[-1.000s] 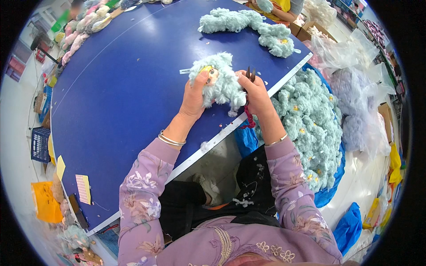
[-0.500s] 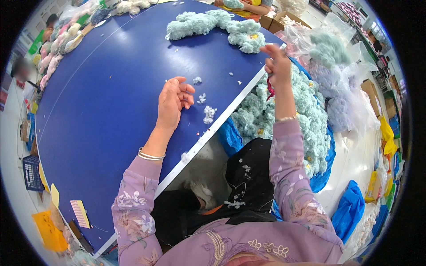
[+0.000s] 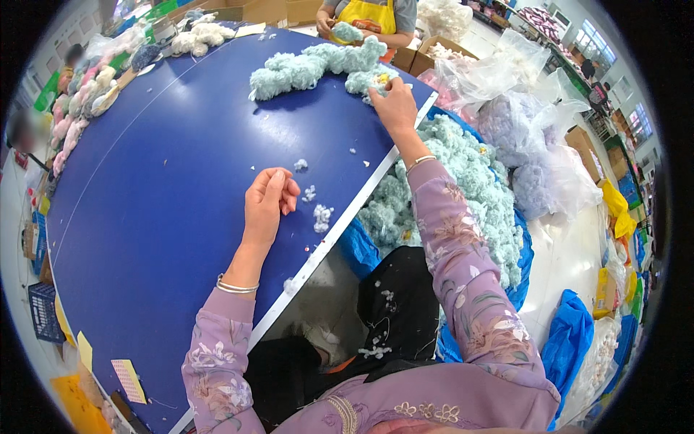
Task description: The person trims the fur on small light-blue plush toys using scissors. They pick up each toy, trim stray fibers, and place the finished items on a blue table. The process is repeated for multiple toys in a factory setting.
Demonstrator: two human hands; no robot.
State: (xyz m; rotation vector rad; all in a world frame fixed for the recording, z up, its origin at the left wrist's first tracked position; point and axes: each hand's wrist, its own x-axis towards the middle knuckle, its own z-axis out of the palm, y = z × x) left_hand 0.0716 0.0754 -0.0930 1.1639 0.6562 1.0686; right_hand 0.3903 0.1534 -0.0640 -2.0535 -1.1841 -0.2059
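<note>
My right hand [image 3: 396, 105] reaches over the far right part of the blue table [image 3: 166, 224]. Its fingers are pinched at a fluffy mint-green plush piece [image 3: 357, 84] with a small yellow patch; the fingertips partly hide the grip. Touching that piece is a longer row of the same mint-green plush [image 3: 289, 74]. Over the table, left of the slanting edge, my left hand [image 3: 270, 200] has its fingers curled in, and I see nothing in it. Small white tufts of stuffing [image 3: 322, 217] lie close to its right.
A blue sack [image 3: 520, 239] heaped with mint-green plush pieces [image 3: 463, 163] stands beside the table's white edge [image 3: 340, 224]. Across the table is a co-worker in a yellow apron [image 3: 369, 17]. Clear plastic bags [image 3: 542, 181] sit farther right. A pile of plush pieces [image 3: 83, 108] lines the far left.
My right hand has moved left from above the sack's edge onto the mint-green plush piece. My left hand's fingers have curled in more. The view has shifted, showing more of the co-worker.
</note>
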